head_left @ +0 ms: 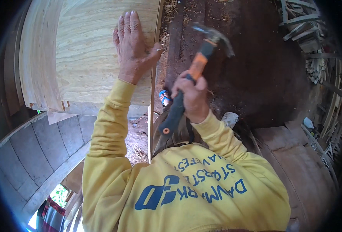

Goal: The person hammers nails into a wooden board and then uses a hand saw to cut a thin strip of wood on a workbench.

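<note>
My left hand lies on a pale plywood panel, fingers stretched out and thumb at the long right edge, beside something small I cannot make out. My right hand grips a claw hammer with a black and orange handle. The hammer is raised just right of the panel, its metal head pointing away from me and slightly blurred.
A thin wood strip runs along the panel's edge. Grey boards are at lower left. Scrap wood lines the right side, with brown sheets below. My sandalled foot is on the dirt floor, among shavings.
</note>
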The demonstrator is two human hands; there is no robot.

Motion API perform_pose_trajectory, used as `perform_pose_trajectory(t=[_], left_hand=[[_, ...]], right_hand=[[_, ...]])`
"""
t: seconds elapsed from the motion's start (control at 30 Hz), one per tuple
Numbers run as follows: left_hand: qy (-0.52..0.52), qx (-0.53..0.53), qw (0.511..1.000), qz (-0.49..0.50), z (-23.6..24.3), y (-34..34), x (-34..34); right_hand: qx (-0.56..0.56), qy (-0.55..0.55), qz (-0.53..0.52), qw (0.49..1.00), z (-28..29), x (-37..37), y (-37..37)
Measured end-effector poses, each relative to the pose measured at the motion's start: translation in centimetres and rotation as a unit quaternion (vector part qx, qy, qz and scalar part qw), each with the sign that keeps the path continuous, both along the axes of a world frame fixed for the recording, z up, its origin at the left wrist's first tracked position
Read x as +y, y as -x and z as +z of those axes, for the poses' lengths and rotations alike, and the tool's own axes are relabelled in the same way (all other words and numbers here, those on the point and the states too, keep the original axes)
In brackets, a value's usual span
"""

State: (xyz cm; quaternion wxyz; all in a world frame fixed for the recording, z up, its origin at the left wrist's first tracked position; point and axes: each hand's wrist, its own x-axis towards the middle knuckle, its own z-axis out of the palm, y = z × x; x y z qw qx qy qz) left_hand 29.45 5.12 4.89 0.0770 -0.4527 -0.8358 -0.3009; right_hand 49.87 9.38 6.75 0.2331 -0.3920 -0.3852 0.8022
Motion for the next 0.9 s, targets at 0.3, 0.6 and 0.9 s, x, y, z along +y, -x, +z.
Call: perform_pose_trajectory(t=[0.3, 0.6, 0.9], left_hand=[[-0.012, 0.001, 1.0, -0.009, 0.0, 0.3, -0.2], [-0.037, -0.003, 0.998, -0.042, -0.1, 0.9, -0.8], [-0.153, -0.083, 0.983, -0.052, -1.4, 1.5, -1.1]], right_hand=[[0.01, -0.006, 0.079, 0.997, 0.9, 0.6, 0.4], [-0.01, 0.005, 0.093, 0.996, 0.6, 0.0, 0.8], [-0.038, 0.014, 0.129, 0.991, 0.1, -1.3, 1.4]])
